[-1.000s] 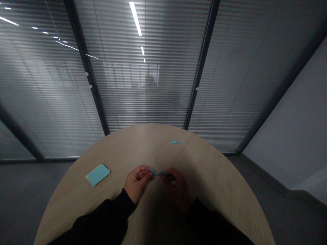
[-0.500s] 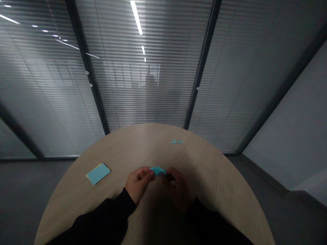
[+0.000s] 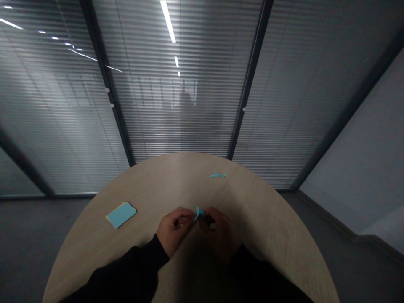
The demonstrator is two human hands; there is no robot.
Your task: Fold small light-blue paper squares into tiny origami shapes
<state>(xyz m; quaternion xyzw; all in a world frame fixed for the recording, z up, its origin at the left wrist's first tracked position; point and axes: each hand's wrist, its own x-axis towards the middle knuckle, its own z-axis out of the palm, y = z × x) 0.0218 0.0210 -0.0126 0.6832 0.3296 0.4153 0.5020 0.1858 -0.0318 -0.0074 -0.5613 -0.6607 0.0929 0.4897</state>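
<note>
Between my two hands, low over the near middle of the table, is a small piece of folded blue paper (image 3: 198, 213). My left hand (image 3: 174, 229) has its thumb and fingertips pinched at the paper's left edge. From the other side my right hand (image 3: 219, 230) pinches the paper's right part, its fingers curled and in shadow. The folded paper stands up in a narrow, pointed shape; the fingertips cover some of it.
A stack of blue and yellow paper sheets (image 3: 121, 215) lies on the left of the round wooden table (image 3: 170, 176). Small blue folded paper pieces (image 3: 218, 174) sit near the far edge. Behind the table stands a glass partition with blinds (image 3: 183, 118).
The blue paper was stretched flat and wide between my hands; now it is narrower and upright. My left hand has moved slightly right, closer to my right hand.
</note>
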